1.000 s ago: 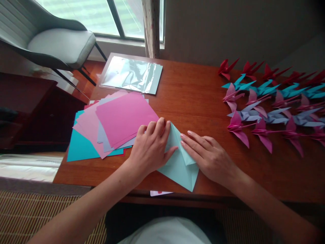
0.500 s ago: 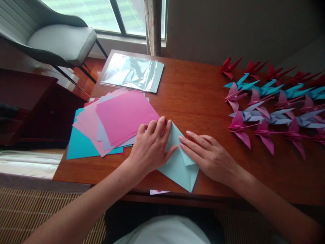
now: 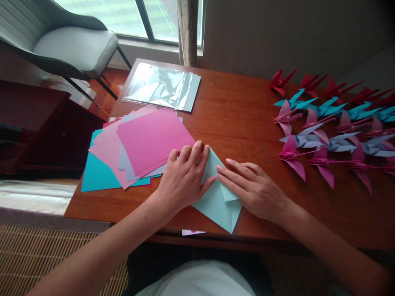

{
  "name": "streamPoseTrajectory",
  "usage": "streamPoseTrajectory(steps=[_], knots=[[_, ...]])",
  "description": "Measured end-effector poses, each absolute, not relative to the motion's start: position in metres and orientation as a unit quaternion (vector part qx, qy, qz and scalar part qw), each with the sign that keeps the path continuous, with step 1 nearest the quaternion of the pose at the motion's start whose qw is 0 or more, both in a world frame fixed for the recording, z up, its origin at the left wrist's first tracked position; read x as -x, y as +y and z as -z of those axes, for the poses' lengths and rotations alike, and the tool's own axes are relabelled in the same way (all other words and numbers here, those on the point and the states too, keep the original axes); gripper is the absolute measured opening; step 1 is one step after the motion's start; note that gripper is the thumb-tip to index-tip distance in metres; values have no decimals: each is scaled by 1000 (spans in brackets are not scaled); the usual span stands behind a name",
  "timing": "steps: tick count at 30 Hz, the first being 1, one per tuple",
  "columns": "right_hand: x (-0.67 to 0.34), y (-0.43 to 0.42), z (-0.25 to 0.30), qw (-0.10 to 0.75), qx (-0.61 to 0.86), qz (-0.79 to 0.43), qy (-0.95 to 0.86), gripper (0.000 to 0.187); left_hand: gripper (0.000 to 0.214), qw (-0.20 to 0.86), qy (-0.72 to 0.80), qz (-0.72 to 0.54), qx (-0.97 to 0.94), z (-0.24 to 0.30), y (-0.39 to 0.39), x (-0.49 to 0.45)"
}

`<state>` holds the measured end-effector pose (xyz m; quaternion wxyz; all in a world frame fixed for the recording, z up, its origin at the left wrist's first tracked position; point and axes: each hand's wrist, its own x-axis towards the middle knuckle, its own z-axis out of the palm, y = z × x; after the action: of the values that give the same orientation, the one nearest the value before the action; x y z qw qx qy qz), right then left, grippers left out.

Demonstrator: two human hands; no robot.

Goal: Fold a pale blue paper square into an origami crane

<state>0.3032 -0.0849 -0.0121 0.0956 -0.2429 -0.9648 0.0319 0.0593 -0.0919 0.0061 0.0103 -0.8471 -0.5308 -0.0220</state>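
Note:
A light mint-green origami sheet [image 3: 212, 207] lies near the table's front edge, one corner pointing toward me and a folded flap on its right part. My left hand [image 3: 187, 174] rests on its left side, fingers bent and thumb spread out across the paper. From the right, my right hand [image 3: 256, 187] lies over the folded flap, its fingers stretched out and fingertips touching the paper near my left thumb. Part of the sheet is hidden beneath both hands.
Left of the hands are fanned pink, lilac and teal paper sheets [image 3: 151, 139]. Behind them lies a clear plastic packet of paper [image 3: 160, 84]. Rows of folded paper cranes [image 3: 322, 162] stand on the right of the wooden table [image 3: 234, 107]. A chair [image 3: 74, 49] stands beyond.

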Motion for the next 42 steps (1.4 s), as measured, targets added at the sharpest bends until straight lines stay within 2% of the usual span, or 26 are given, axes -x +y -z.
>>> streamPoseTrajectory(steps=[19, 27, 32, 36, 39, 42], knots=[[-304, -83, 11, 90, 241, -34, -966, 45, 72, 8, -532, 16, 846, -10, -93, -59], [-303, -84, 11, 89, 248, -30, -964, 44, 45, -22, -450, 39, 892, -13, -115, -60], [-302, -84, 10, 91, 250, -28, -963, 45, 51, -53, -442, 35, 895, -9, -118, -58], [-307, -84, 7, 91, 251, -79, -960, 50, 54, -63, -441, 41, 894, -10, -116, -57], [-310, -82, 2, 152, 241, -157, -946, 59, 56, -66, -441, 36, 894, -12, -116, -57], [-302, -76, -1, 261, 303, -206, -893, 43, 54, -67, -444, 16, 893, -14, -117, -59]])
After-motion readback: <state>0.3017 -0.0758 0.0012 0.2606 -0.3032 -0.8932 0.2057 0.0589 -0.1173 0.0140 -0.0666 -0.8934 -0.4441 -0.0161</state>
